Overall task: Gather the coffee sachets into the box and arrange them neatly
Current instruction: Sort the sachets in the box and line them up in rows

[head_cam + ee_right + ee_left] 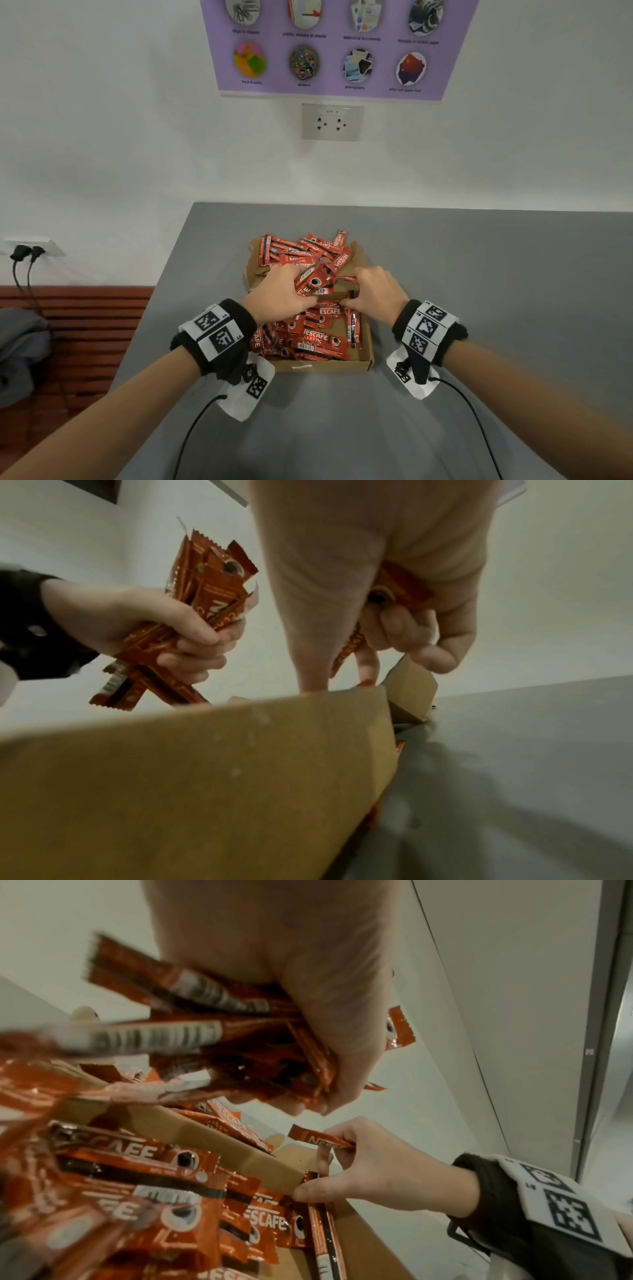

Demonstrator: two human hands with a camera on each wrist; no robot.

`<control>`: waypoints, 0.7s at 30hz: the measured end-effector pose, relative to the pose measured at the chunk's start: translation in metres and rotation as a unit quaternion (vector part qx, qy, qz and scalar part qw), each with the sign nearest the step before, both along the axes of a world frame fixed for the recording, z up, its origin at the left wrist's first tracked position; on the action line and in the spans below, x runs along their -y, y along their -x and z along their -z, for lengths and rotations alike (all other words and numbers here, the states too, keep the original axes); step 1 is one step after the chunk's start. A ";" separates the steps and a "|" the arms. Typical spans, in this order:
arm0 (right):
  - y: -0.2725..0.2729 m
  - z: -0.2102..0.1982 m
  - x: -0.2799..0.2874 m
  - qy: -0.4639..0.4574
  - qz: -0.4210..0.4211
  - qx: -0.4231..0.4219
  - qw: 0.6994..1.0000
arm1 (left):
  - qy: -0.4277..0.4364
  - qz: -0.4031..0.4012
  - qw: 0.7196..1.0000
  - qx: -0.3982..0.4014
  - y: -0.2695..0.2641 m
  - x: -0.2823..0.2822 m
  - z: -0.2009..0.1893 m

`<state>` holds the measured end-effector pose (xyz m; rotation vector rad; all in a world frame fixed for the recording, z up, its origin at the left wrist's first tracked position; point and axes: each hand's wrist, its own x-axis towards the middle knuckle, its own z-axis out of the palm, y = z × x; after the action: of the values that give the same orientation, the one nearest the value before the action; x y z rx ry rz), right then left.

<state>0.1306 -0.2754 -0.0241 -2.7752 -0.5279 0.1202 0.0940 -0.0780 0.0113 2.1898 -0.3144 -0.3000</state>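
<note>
We have the red foil coffee sachets [322,337] mostly in the shallow brown cardboard box [342,366], which sits on the grey desk [479,274] close in front of us. In the near half they lie flat but overlapping and skewed, so we judge the gathering well advanced and the tidying barely begun. A second loose heap of sachets [301,248] lies at the far end, over what looks like the box's open flap; we cannot tell whether those sit inside the box proper.

Our left hand [277,298] hovers over the middle of the box, its grip wrapped around a fanned bundle of sachets [212,1031], ends splayed in different directions. Our right hand [376,291], just beside it at the right wall, pinches a single sachet [320,1140] between curled fingers and thumb.

What remains, as we judge it: squaring up the bundle, laying it down aligned, bringing in the far heap, and straightening the rows already there.

Beyond the desk we see a white wall with a socket plate [331,122] and a purple poster [335,48].
</note>
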 end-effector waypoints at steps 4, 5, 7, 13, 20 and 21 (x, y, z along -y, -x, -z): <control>-0.004 0.000 0.005 0.019 -0.018 -0.032 0.999 | 0.002 0.008 1.000 -0.005 0.002 0.002 0.000; -0.004 -0.004 0.008 0.012 -0.031 -0.044 0.998 | -0.001 0.011 1.000 -0.010 0.002 0.002 -0.002; 0.000 -0.023 0.012 -0.054 -0.059 -0.045 0.996 | 0.004 0.008 1.000 -0.020 0.003 0.002 -0.002; 0.030 -0.058 0.015 -0.276 -0.147 0.234 0.920 | 0.149 -0.156 0.975 -0.054 -0.005 -0.002 0.003; 0.031 -0.045 0.011 -0.155 -0.320 0.251 0.900 | 0.307 -0.184 0.923 -0.142 -0.007 -0.010 -0.002; 0.031 -0.043 0.012 -0.137 -0.335 0.243 0.900 | 0.307 -0.174 0.925 -0.140 -0.007 -0.011 -0.003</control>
<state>0.0991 -0.2871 0.0186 -2.2170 -1.4820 -0.4739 0.1006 -0.0669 0.0141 1.5183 0.1343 -0.2667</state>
